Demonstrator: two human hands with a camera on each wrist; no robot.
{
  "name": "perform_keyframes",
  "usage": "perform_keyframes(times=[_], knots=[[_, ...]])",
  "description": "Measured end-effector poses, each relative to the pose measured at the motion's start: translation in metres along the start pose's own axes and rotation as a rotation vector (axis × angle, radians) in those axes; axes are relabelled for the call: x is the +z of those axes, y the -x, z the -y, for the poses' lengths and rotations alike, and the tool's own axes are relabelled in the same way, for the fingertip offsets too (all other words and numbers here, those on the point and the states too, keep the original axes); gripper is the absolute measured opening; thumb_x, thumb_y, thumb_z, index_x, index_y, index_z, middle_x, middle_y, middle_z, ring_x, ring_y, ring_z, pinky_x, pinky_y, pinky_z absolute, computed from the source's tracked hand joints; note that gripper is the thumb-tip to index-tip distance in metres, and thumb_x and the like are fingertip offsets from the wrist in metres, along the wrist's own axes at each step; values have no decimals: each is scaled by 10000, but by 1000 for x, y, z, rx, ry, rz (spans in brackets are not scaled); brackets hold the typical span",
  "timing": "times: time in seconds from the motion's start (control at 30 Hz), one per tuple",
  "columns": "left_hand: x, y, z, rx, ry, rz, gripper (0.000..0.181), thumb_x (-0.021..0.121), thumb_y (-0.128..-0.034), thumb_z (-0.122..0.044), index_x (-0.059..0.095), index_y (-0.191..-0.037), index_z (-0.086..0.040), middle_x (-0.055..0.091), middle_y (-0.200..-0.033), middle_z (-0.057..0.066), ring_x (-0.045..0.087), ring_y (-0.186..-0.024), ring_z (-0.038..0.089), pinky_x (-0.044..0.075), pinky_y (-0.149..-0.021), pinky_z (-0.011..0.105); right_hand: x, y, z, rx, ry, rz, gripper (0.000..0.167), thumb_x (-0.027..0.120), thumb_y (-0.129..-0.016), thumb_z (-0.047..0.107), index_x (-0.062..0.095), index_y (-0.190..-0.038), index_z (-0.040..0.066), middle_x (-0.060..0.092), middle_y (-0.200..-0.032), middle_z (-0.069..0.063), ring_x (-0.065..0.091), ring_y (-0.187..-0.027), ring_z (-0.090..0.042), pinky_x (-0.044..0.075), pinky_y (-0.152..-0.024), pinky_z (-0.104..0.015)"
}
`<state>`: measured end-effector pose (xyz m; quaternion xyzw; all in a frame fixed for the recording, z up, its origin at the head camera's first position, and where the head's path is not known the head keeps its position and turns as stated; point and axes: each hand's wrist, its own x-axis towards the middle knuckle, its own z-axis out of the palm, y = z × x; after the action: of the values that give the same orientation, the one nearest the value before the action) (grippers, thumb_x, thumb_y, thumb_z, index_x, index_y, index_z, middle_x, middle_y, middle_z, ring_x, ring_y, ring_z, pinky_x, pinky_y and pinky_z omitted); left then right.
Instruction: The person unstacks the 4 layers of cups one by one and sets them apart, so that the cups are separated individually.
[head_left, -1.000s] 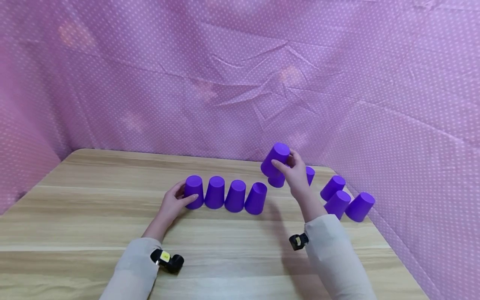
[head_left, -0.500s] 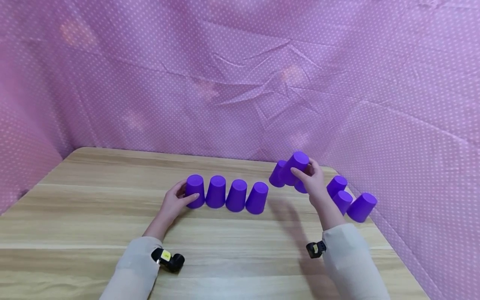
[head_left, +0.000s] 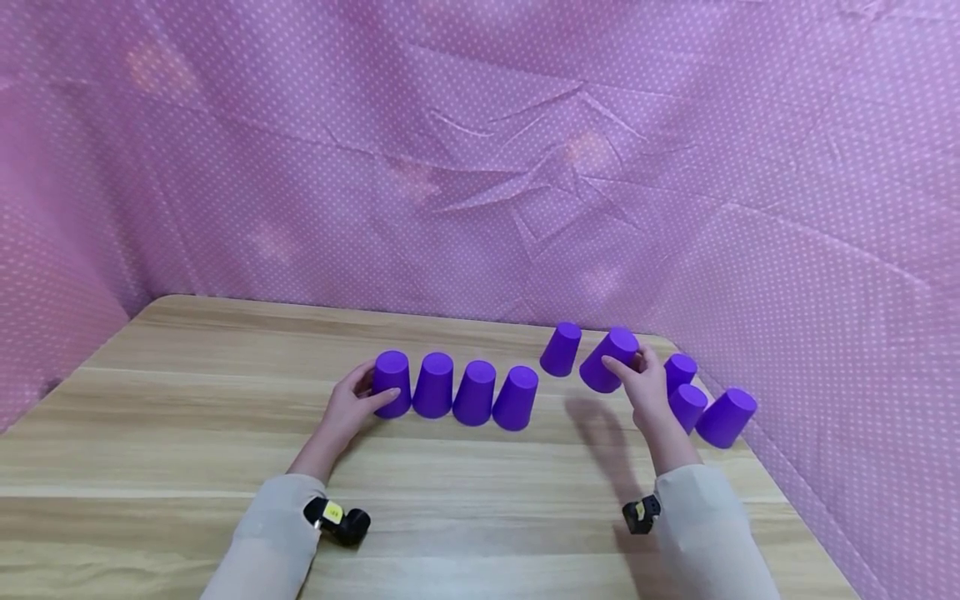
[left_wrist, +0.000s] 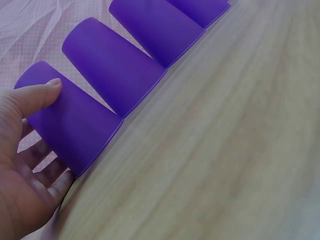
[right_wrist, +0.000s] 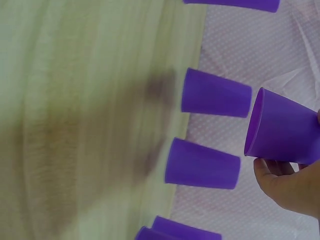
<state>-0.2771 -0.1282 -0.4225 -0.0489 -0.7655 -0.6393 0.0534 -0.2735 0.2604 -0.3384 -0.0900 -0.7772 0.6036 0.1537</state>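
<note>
Near the middle of the table, a row of several purple plastic cups stands upside down. My left hand (head_left: 347, 410) grips the leftmost cup (head_left: 392, 377), thumb on the near side and fingers around the far side. That cup (left_wrist: 75, 125) rests on the wood in the left wrist view. To the right, my right hand (head_left: 647, 390) holds another upside-down cup (head_left: 604, 367) between thumb and fingers, raised off the table. In the right wrist view, this raised cup (right_wrist: 285, 127) is apart from two standing cups (right_wrist: 215, 94) beyond it. The head view hides one of those behind it.
One upside-down cup (head_left: 560, 350) stands at the back, left of the raised cup. Further right are several more cups (head_left: 726, 418), partly covered by my right wrist. Pink dotted cloth (head_left: 465, 167) hangs behind and beside the wooden table (head_left: 450, 517).
My right hand has carried its cup rightward and lower, uncovering the back cup on the left. The left hand stays on the leftmost cup of the row.
</note>
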Motion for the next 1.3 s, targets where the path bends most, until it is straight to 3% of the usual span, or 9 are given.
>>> perform_keyframes(times=[0.3,0.7,0.97,1.3], knots=[[-1,0,0,5,2,9,631,665,-760,-163,355,-1288,-11,399,-1236,225,357,-1143,309,301,-959,389,-8,-5,-17,88,-38,-14,602,604,-784,70,283,-1280,-47,399,-1210,-256,399,-1097,-317,330,-943,-358],[-1,1,-1,2,21,18,629,659,-765,-169,350,-1292,-15,391,-1243,221,349,-1149,308,293,-965,388,-18,-6,-30,162,-3,6,670,589,-775,35,202,-1311,-71,284,-1297,-277,307,-1173,-352,271,-979,-381],[-2,-1,-1,2,7,15,642,663,-761,-177,347,-1297,-18,391,-1246,217,352,-1147,309,298,-962,386,-22,-9,-40,155,90,-8,646,607,-751,36,249,-1271,-99,315,-1275,-283,304,-1173,-358,238,-994,-386],[-3,-1,-2,-5,7,29,649,654,-771,-182,329,-1310,-25,377,-1261,218,336,-1162,308,286,-970,383,-26,-7,-48,184,55,30,713,596,-754,19,157,-1301,-108,251,-1311,-289,287,-1177,-375,258,-981,-406]])
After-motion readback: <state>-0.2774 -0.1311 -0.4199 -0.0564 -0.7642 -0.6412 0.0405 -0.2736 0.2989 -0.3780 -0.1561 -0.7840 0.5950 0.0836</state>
